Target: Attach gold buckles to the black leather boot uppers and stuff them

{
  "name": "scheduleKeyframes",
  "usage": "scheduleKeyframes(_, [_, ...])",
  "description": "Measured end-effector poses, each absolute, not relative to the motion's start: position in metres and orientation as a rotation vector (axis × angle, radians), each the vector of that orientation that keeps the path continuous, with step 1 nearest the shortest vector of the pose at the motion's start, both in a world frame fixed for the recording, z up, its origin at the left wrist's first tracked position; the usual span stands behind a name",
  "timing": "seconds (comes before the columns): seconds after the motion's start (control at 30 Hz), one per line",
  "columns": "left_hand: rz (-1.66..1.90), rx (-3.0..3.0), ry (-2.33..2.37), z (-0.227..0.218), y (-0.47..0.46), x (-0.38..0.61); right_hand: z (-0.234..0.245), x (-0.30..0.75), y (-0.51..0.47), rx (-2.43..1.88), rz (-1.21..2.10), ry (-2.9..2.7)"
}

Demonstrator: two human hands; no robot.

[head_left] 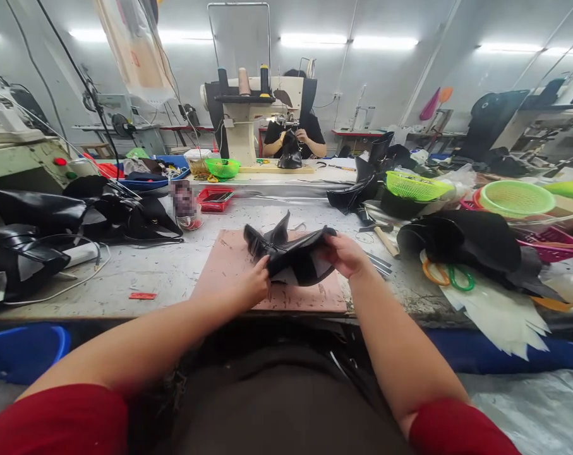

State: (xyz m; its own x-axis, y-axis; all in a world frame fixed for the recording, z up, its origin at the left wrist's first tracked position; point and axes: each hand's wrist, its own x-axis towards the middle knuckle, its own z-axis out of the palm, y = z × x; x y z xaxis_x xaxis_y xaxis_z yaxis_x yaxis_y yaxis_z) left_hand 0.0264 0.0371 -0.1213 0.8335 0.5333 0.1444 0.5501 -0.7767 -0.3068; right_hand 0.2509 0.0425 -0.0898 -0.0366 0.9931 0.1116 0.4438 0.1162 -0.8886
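Between my hands is a black leather boot upper, held just over a pinkish work board on the table. My left hand grips its near left edge, with the thumb on top. At the right end, my right hand pinches the raised edge of the leather; some of its fingers are hidden behind the piece. Folded flaps stick up on the far left side of the upper, and a greyish lining patch shows on its near side.
More black boot uppers lie to the left. A hammer, orange-and-green-handled scissors and another black piece are on the right. A small red basket stands behind the board. Across the table a co-worker sits at a sewing machine.
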Motion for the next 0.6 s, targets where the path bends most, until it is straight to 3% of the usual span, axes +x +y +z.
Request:
scheduleKeyframes(0.13, [0.023, -2.57, -0.766, -0.124, 0.028, 0.018, -0.107, 0.237, 0.029, -1.295, 0.916, -1.531])
scheduleKeyframes(0.3, [0.033, -2.48, -0.798, -0.127, 0.025, 0.018, -0.145, 0.218, 0.004, -1.567, 0.769, -1.4])
scheduleKeyframes(0.6, [-0.066, -2.455, -0.831, -0.135, 0.028, 0.028, -0.142, 0.195, 0.012, -1.568, 0.776, -1.648])
